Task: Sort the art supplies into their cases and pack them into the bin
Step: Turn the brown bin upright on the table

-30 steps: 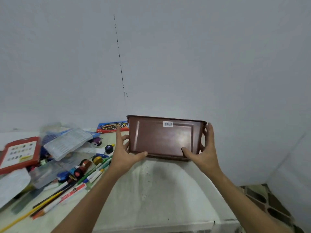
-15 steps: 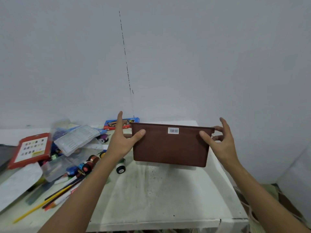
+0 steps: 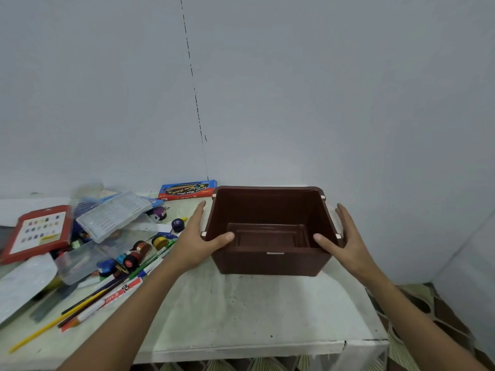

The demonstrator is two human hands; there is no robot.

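The brown bin (image 3: pixel 270 261), earlier held bottom-forward, has been turned upright and set down on the surface (image 3: pixel 241 311), opening now upward.

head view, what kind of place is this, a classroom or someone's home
Likely a plain room at home, though that is not certain: a worn white table pushed against a bare painted wall, with patterned floor tiles beside it.

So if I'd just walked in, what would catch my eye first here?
Probably the brown bin, open side up and empty on the right half of the white table, with the left hand and right hand on its two sides, thumbs hooked over the near rim. Then the jumble at the left: paint pots, pencils, clear plastic cases and a red-framed box.
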